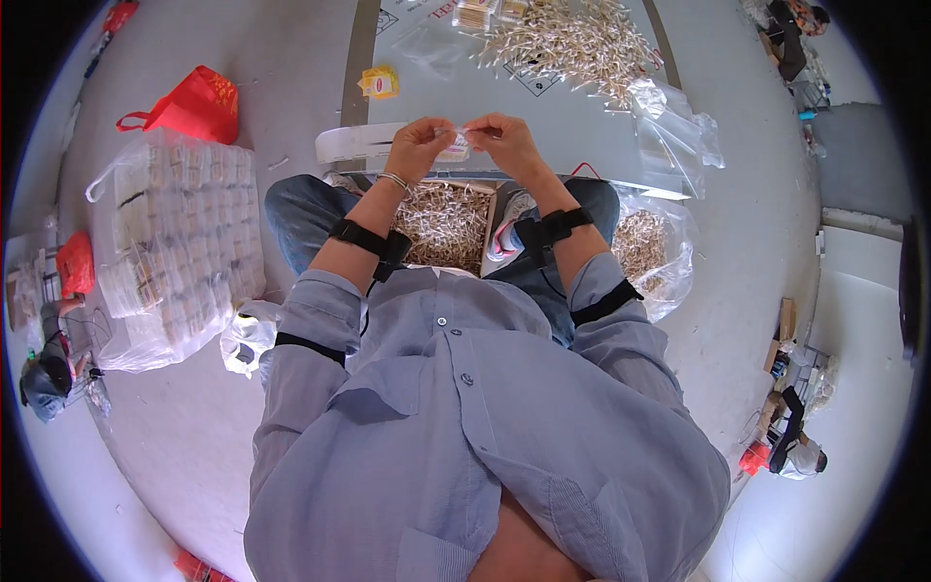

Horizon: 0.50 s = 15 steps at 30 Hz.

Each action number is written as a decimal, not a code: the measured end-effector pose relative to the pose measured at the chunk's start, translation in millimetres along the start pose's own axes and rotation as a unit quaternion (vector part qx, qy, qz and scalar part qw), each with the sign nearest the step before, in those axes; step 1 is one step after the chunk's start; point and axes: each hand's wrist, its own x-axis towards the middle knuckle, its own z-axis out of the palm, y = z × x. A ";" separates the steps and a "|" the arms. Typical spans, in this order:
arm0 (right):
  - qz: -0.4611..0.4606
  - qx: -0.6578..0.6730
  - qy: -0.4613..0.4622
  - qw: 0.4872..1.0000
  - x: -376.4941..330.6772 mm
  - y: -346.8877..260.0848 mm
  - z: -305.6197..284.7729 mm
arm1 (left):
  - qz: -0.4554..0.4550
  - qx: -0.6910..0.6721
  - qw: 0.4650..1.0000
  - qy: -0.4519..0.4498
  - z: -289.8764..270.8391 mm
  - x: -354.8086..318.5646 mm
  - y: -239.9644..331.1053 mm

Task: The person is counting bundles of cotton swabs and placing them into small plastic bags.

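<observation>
My left hand point(417, 145) and my right hand point(504, 141) are raised side by side, both pinching a small clear plastic packet point(456, 144) between their fingertips. The packet seems to hold small pale sticks; its content is too small to tell exactly. Below the hands, between my knees, sits an open cardboard box point(448, 223) full of loose pale sticks. I sit on the floor in a light blue shirt with black straps on both forearms.
A large heap of pale sticks point(572, 44) lies on a grey board ahead. Clear bags point(674, 131) lie at right, another bag of sticks point(650, 252) by my right knee. A big bag of filled packets point(179, 242) and a red bag point(194, 102) are at left. Other people sit at the edges.
</observation>
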 end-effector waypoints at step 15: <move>-0.139 -0.220 0.076 0.963 1.1 19.8 13.9 | 0.064 0.132 0.985 0.088 10.5 -4.2 -12.9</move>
